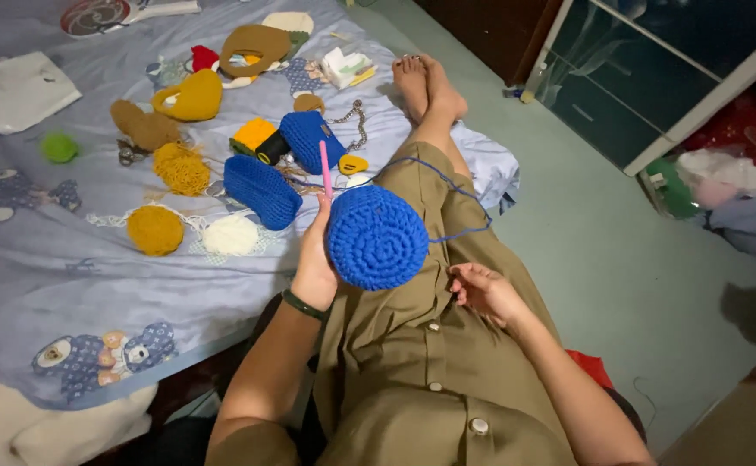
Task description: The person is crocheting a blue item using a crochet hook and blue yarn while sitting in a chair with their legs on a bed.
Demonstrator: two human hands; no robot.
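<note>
Mustard yarn ball [154,229] (perhaps wool)

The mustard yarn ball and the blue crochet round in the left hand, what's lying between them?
In the head view, a white yarn ball lies between the mustard yarn ball and the blue crochet round held by the left hand.

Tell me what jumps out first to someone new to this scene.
The round blue crocheted piece held up in the left hand with a pink crochet hook, at centre. The right hand rests open on the lap. Mustard, blue and white yarn pieces lie scattered on the bedsheet to the left.
</note>
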